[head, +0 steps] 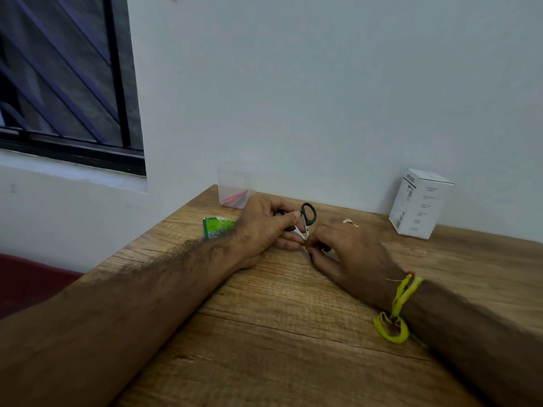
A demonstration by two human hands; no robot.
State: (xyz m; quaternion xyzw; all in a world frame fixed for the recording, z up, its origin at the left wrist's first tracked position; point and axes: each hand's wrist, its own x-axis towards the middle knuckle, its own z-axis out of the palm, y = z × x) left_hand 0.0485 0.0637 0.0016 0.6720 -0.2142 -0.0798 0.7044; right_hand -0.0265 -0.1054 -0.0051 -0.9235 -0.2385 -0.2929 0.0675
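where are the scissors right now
In the head view the scissors are near the table's far edge, gripped by the left hand, tips by the right hand, just right of the clear container.

Right hand (352, 251) wears a ring (348, 221) and yellow thread wristband (399, 296).

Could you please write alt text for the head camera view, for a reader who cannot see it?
At a wooden table, a person's left hand holds small black-handled scissors while the right hand pinches a small item at the blade tips; what it is cannot be told. A green packet, a clear plastic tub and a white box sit beyond the hands.
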